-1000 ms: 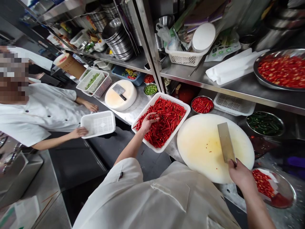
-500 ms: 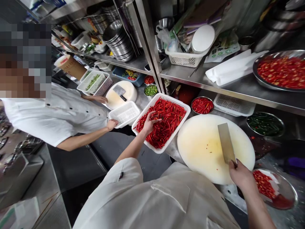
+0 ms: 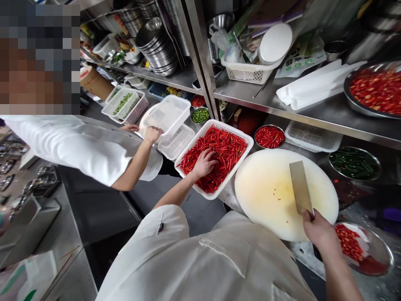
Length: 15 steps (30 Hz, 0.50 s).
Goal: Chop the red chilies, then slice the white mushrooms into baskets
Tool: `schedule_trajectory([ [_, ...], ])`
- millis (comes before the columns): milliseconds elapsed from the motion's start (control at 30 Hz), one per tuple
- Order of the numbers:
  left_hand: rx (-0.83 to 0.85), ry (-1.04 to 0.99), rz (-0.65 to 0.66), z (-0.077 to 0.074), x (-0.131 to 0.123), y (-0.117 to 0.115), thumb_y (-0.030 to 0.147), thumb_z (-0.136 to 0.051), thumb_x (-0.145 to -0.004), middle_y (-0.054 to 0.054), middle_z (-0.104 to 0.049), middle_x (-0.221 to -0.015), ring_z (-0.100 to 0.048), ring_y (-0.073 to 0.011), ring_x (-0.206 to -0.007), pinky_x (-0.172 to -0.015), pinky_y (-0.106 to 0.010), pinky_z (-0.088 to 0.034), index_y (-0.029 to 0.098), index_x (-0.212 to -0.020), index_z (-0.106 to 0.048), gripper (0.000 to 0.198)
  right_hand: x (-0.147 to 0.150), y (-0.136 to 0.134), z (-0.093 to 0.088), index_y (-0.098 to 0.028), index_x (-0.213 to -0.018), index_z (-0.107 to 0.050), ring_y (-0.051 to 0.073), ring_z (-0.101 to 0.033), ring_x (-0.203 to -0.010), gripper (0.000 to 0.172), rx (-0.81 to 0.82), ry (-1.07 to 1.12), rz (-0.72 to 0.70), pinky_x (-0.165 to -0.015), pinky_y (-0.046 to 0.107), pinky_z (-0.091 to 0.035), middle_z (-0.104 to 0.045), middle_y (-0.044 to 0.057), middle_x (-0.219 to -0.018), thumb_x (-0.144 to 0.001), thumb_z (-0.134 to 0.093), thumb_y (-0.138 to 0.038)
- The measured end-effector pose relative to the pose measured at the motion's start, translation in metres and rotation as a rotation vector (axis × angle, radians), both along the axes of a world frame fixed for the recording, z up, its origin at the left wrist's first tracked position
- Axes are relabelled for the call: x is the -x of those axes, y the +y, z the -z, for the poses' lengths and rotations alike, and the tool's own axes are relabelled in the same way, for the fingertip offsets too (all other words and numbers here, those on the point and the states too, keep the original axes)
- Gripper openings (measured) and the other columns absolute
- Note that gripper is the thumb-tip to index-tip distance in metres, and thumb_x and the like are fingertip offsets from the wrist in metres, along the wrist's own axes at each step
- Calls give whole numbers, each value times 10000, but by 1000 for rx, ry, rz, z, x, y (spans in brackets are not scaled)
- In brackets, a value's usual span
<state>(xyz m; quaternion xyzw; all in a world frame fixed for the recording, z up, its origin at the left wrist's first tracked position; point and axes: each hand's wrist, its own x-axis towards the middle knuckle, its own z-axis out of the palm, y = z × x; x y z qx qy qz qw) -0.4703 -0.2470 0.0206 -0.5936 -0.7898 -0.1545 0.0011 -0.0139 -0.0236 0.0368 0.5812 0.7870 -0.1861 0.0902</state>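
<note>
My left hand [image 3: 205, 164] is down in a pile of whole red chillies [image 3: 228, 144], its fingers curled in among them and the fingertips partly hidden. The pile fills a white plastic basket [image 3: 235, 168]. My right hand [image 3: 320, 229] grips the handle of a cleaver [image 3: 300, 186], whose broad blade lies over the round white chopping board [image 3: 258, 196]. A few red bits dot the board. Beside my right wrist is a metal bowl [image 3: 380, 255] with chopped red chilli in it.
A co-worker's hand [image 3: 153, 134] holds a white plastic basket [image 3: 173, 109] raised above another basket [image 3: 177, 142] on the left. Bowls of red chillies [image 3: 269, 137] and green chillies [image 3: 355, 163] stand behind the board. A steel shelf [image 3: 300, 119] and its post [image 3: 200, 54] run along the back.
My left hand has gone from spread fingers over the chillies to curled fingers in them. The co-worker has lifted a white basket off another. My right hand and cleaver stay much the same.
</note>
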Motion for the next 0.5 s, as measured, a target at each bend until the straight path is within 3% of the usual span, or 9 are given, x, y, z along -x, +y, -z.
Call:
schedule_trajectory([
  [100, 49, 1, 105, -3, 1, 4, 273, -626, -987, -87, -558, -1552, -376, -345, -1532, -1269, -562, -338, 275, -1150, -803, 241, -5, 5, 7, -155, -1245, -757, 351, -761, -955, 525, 6, 23, 4, -795, 365, -567, -806, 181, -970, -972, -436, -469],
  [233, -36, -81, 104, -14, 5, 2, 310, -588, -1027, -110, -687, -1362, -553, -292, -1384, -1175, -473, -461, 232, -1080, -770, 205, -12, 11, 16, -155, -1182, -777, 388, -764, -966, 576, 20, 23, -6, -801, 401, -588, -806, 208, -990, -966, -378, -508],
  [300, -152, -189, 29, -25, 10, 3, 324, -551, -1047, -110, -730, -1247, -654, -252, -1225, -1092, -413, -524, 214, -1133, -732, 228, -13, 15, 22, -174, -1144, -787, 399, -768, -959, 579, 23, 17, -5, -807, 414, -597, -807, 209, -993, -954, -364, -521],
  [400, -326, -362, -188, -47, 22, 8, 313, -515, -1048, -105, -746, -1178, -711, -216, -1056, -975, -350, -571, 183, -1245, -661, 278, -12, 18, 25, -190, -1138, -787, 401, -773, -947, 580, 37, 8, 0, -792, 418, -604, -810, 200, -987, -933, -362, -528],
  [500, -249, -428, -340, -65, 34, 16, 263, -559, -985, -100, -762, -1088, -723, -227, -971, -914, -337, -572, 157, -1171, -663, 237, -11, 17, 21, -151, -1175, -774, 411, -770, -954, 635, 42, -20, 6, -765, 423, -595, -805, 225, -986, -935, -337, -545],
])
